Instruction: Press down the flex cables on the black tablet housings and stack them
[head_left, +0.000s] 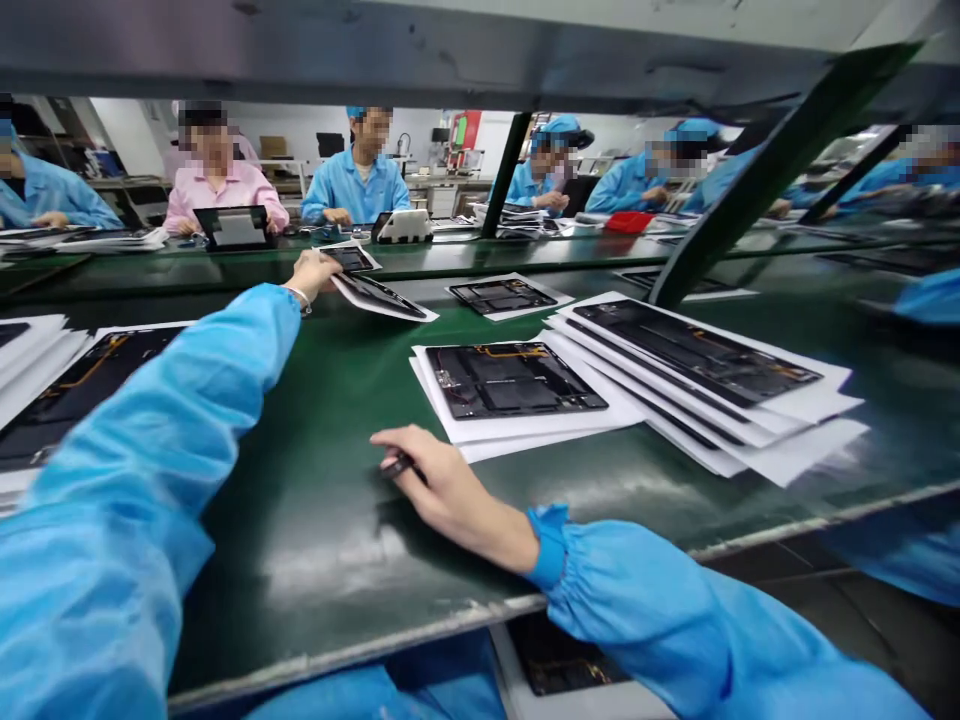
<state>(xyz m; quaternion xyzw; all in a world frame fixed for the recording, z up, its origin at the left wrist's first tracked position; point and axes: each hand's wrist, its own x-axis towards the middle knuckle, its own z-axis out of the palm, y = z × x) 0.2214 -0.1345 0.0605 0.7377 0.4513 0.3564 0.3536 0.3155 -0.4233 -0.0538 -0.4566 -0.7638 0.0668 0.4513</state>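
My left hand (313, 275) is stretched far forward, its fingers closed on the left end of a black tablet panel (382, 296) with white paper under it. The panel's near right end is tilted over the green table (322, 400). My right hand (442, 485) is above the table nearer to me, with a small dark object (397, 463) held between thumb and fingers. Just beyond it lies an open tablet part (517, 380) with an orange flex cable, resting on white sheets. Another such part (502, 296) lies flat farther back.
A tall stack of panels and paper (697, 350) stands at the right, and more panels (82, 385) lie at the left. A slanted green post (757, 190) rises behind the stack. Several people sit across the bench. An overhead beam (420, 60) spans the top.
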